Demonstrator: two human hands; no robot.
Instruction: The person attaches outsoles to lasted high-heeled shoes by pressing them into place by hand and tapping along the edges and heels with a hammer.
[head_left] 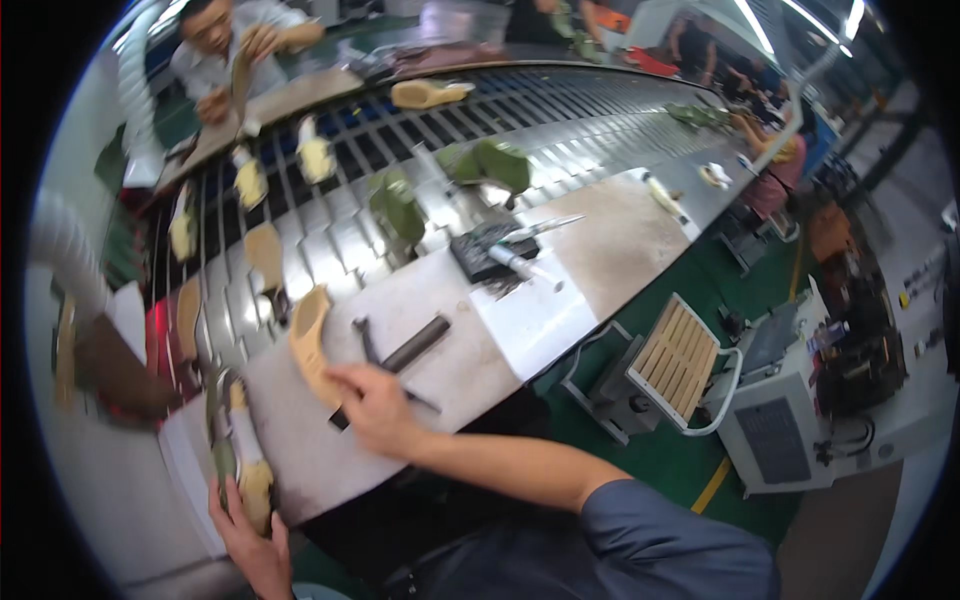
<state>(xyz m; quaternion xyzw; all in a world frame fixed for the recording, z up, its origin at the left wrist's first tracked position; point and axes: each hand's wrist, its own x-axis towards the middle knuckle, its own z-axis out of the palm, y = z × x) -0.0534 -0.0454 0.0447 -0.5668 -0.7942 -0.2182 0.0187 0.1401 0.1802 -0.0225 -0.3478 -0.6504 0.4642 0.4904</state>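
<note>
At the lower left, my left hand [253, 545] is closed round the near end of a cream shoe last [246, 437]. A narrow green shoe piece [222, 452] lies along the last's left side, touching my fingers. My right hand [375, 405] pinches the near end of a tan, curved shoe sole [308, 335], which stands tilted over the worktop. Just right of that hand lie a dark bar-like tool [418, 344] and a black metal tool [366, 340]. They cross each other, and my hand hides part of them.
A slatted metal conveyor [560, 125] runs beyond the worktop [450, 290], carrying green shoes [398, 207], cream lasts [315, 152] and soles [264, 250]. A black block [482, 252] with a brush and tube sits to the right. Across the conveyor a person [225, 60] handles a piece.
</note>
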